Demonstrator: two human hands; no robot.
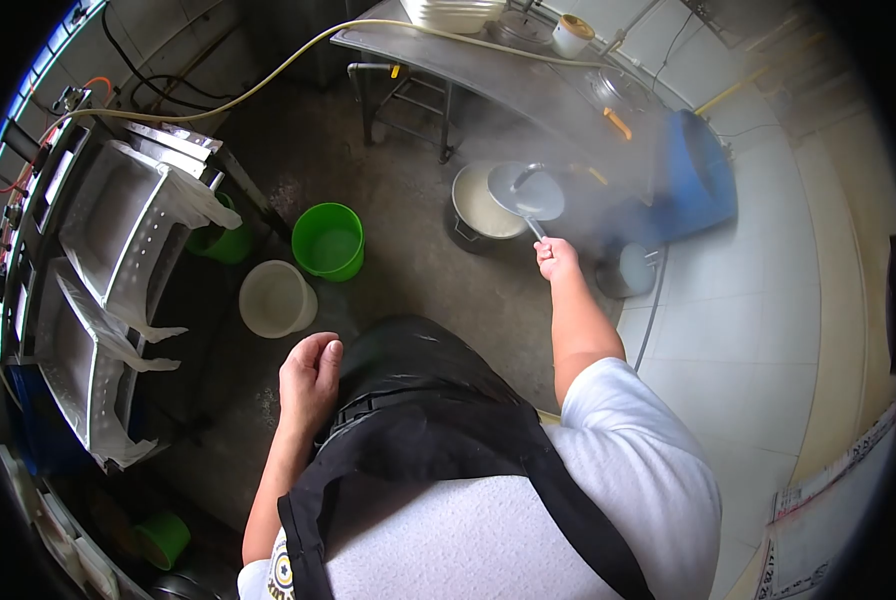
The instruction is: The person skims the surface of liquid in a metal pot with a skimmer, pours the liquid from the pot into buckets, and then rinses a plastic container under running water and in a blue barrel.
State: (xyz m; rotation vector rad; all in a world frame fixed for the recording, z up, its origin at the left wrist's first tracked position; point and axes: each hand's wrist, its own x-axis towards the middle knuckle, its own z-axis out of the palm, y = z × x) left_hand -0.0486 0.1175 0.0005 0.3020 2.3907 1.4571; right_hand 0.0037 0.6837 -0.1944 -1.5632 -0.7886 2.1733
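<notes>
My right hand [556, 258] is closed around the handle of a metal ladle [543, 194]. The ladle's round bowl is over the right side of a pot [480, 206], which stands on the floor with whitish contents inside. Steam hangs around the pot and ladle and blurs that area. My left hand [311, 377] is beside the black apron, near a white bucket [276, 300]; its fingers are curled together and nothing shows in them.
A green bucket [329, 242] stands beyond the white one. Metal racks with cloth-lined trays [118, 225] are at the left. A steel table [468, 62] with a hose crosses the back. A blue container [696, 180] leans at the right wall.
</notes>
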